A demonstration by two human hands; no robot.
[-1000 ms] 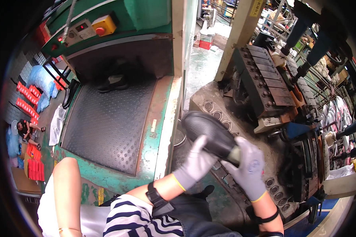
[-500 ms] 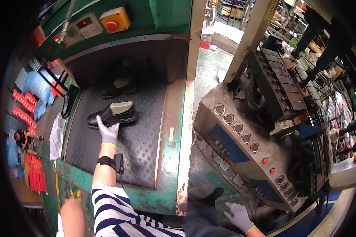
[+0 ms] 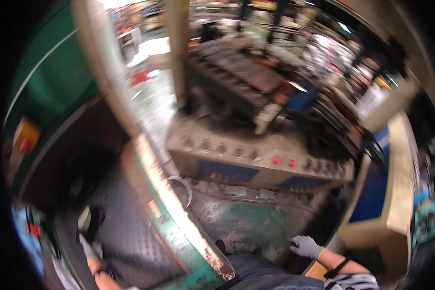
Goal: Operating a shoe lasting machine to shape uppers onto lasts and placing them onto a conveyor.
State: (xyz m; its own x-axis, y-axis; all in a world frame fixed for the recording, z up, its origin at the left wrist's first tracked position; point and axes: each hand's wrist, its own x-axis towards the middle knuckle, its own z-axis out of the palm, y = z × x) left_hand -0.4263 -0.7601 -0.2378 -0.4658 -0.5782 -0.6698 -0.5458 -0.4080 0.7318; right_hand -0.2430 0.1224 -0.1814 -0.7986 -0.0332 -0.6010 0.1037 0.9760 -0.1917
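The picture is motion-blurred. A dark shoe (image 3: pixel 88 220) with a pale inside lies on the black studded mat (image 3: pixel 130 241) of the green machine at the lower left. My left hand (image 3: pixel 89 249), in a grey glove, reaches up to the shoe's near end; blur hides whether it grips it. My right hand (image 3: pixel 304 245), also gloved, hangs low at the lower right with loosely spread fingers and nothing in it, above the stained floor (image 3: pixel 246 220). My dark trouser knee (image 3: pixel 256 273) shows at the bottom edge.
A worn green machine edge (image 3: pixel 179 227) runs diagonally between my hands. Ahead stands a grey control box (image 3: pixel 237 154) with round knobs and two red buttons (image 3: pixel 282 161). A blue and beige bench (image 3: pixel 391 193) rises at the right. A yellow box with a red button (image 3: pixel 24 137) is at far left.
The view has swung right and downward, blurring it. My left hand stays at the shoe on the mat. My right hand has come up slightly at the lower right.
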